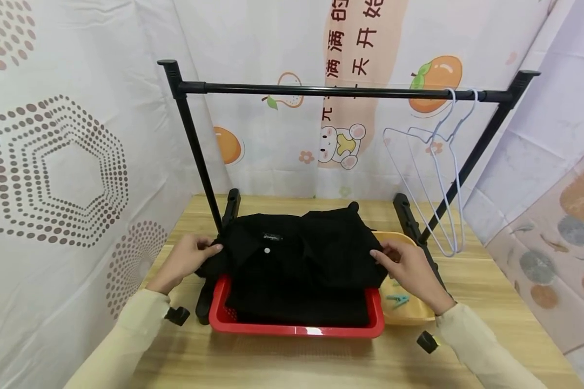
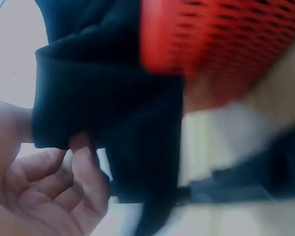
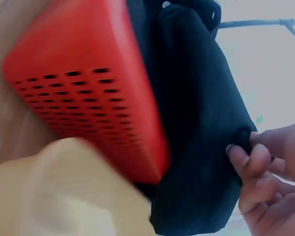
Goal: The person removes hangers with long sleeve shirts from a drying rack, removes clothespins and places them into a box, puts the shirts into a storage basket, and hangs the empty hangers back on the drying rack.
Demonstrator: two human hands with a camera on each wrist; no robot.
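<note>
A black garment (image 1: 316,248) with a small lettered label and a pale round button is spread over a red basket (image 1: 296,330). More black cloth (image 1: 296,308) lies inside the basket. My left hand (image 1: 187,262) pinches the garment's left end between thumb and fingers; the left wrist view shows that hand (image 2: 53,187) at a folded edge of the cloth. At the opposite end, my right hand (image 1: 413,270) pinches the other side. In the right wrist view its fingertips (image 3: 238,155) grip a bunched bit of the edge, while the cloth hangs beside the basket's perforated wall (image 3: 88,98).
Over the wooden table (image 1: 292,367) stands a black rack with a crossbar (image 1: 292,91). Two pale blue hangers (image 1: 442,178) hang at the bar's right end. A yellow basin (image 1: 413,316) with a teal clothespin (image 1: 398,299) is right of the basket. Printed curtains (image 1: 267,178) surround the table.
</note>
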